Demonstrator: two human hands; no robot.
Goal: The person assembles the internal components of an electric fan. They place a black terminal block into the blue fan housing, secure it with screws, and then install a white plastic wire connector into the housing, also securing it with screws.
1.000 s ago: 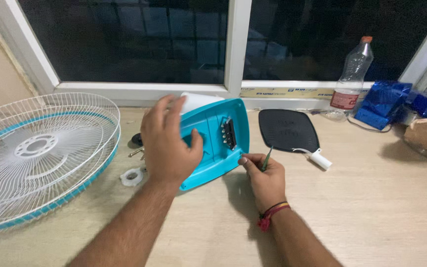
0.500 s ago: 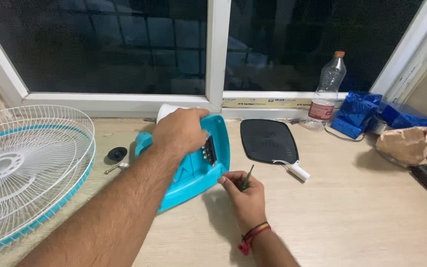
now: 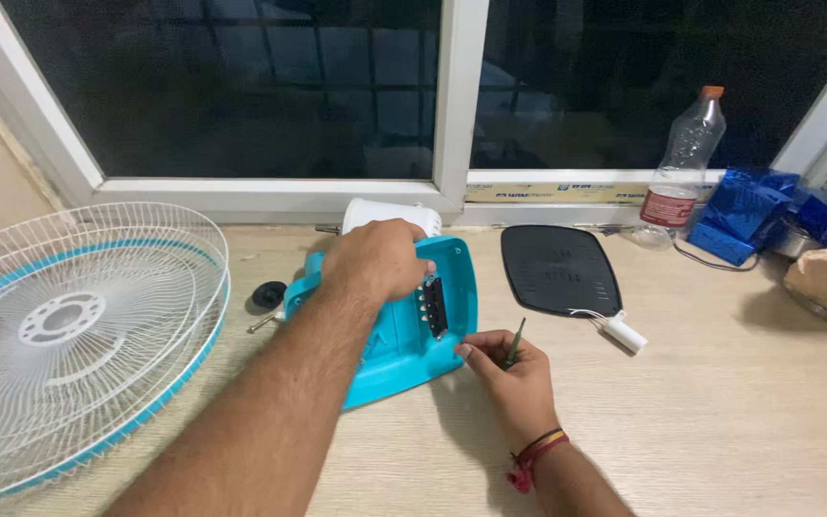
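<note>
Left hand (image 3: 375,260) clamped over the top of the turquoise fan base (image 3: 404,330), which sits tilted near the middle of the worktop (image 3: 720,421), toward its back edge by the window. Right hand (image 3: 514,378) rests at the base's lower right corner, fingers pinched around a thin green-handled screwdriver (image 3: 514,343). Stacked white fan grilles (image 3: 69,325) at the left edge; black flat panel (image 3: 559,270) just right of the base; clear plastic bottle (image 3: 683,158) on the sill.

Turquoise fan base (image 3: 404,330) lies tilted on the table, gripped.
</note>
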